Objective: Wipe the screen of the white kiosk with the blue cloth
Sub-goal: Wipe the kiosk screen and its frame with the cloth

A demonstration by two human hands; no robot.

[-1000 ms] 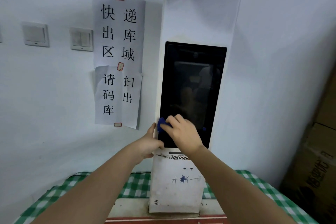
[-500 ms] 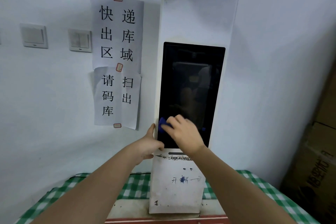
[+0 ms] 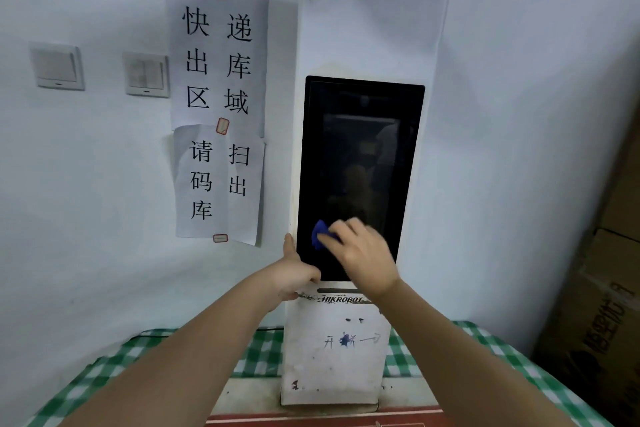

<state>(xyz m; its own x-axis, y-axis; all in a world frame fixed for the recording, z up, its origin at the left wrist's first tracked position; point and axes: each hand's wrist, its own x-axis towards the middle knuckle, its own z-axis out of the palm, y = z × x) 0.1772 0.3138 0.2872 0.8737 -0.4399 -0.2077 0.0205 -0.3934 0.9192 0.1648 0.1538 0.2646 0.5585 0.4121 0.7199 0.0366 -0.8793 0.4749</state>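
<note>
Below screen: "HIKROBOT" label on kiosk.

Single head-worn view, facing forward and slightly down at the white kiosk from close range, about arm's reach (both forearms enter from the bottom edge). The kiosk stands just right of centre; wall notices lie to its left, a cardboard box to its right.
</note>
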